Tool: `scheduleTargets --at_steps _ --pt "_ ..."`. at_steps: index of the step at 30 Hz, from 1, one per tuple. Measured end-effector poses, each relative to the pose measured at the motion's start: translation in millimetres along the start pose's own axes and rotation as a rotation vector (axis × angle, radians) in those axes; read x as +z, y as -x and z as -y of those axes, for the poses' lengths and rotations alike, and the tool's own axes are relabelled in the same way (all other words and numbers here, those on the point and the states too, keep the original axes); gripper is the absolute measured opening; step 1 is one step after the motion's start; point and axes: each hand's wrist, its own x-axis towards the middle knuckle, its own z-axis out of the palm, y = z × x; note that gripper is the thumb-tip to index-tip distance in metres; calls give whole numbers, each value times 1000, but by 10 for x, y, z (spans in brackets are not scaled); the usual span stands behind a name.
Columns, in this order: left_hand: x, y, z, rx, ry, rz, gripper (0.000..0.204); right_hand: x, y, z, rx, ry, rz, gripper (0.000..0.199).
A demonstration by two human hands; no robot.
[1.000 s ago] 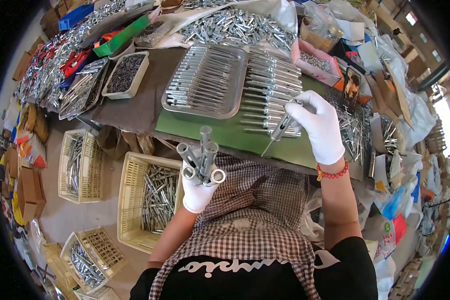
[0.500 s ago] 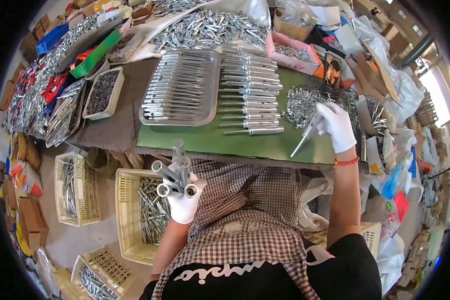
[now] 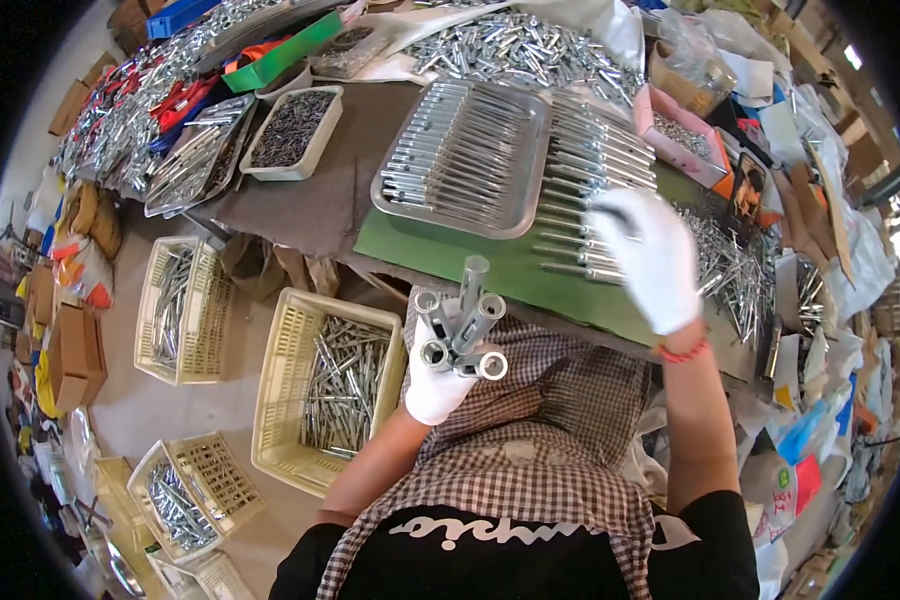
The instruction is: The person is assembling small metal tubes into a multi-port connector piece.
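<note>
My left hand (image 3: pixel 436 388), in a white glove, is closed around several short silver metal tubes (image 3: pixel 482 318). Their hollow ends point up and fan apart above the fingers. My right hand (image 3: pixel 652 258), gloved too, hovers at the right end of a row of silver metal rods with thin shafts (image 3: pixel 595 150) on the green work surface (image 3: pixel 420 240). Motion smears its fingers, and whether anything is in them cannot be made out. Left of that row, a metal tray (image 3: pixel 515 222) holds more slim rods laid side by side.
Loose small metal parts (image 3: pixel 735 275) lie right of the row, below a propped phone (image 3: pixel 747 190). A pink box (image 3: pixel 660 100) and a big heap of metal pieces (image 3: pixel 520 50) are behind. A cream bin (image 3: pixel 315 110) of dark screws stands left; a yellow crate (image 3: pixel 270 400) sits below.
My right hand has moved left from the loose parts to the row; the metal rod it held no longer shows clearly. The left hand still holds the tubes. The whole view has shifted.
</note>
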Motion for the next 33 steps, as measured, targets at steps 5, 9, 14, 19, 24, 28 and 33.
scheduleTargets --at_steps 5,9,14,19,24,28,33 --pt "-1 57 -12 -66 47 -87 48 1004 -573 345 -386 -80 150 19" --pt "-402 163 309 -72 -219 96 62 1338 -791 473 -320 243 227 18" --pt "-420 153 208 -32 -230 -115 52 1391 -787 731 -258 275 222 11" --pt "-313 78 227 36 -212 -59 54 1415 -800 584 -224 201 227 13" --pt "-285 159 206 7 -85 -54 58 1021 -769 666 -150 -208 248 24" --pt "-216 125 325 18 -162 64 64 362 -516 571 17 -812 89 40" --pt "-155 108 218 -45 -196 206 63 -180 -158 688 22 -996 57 44"
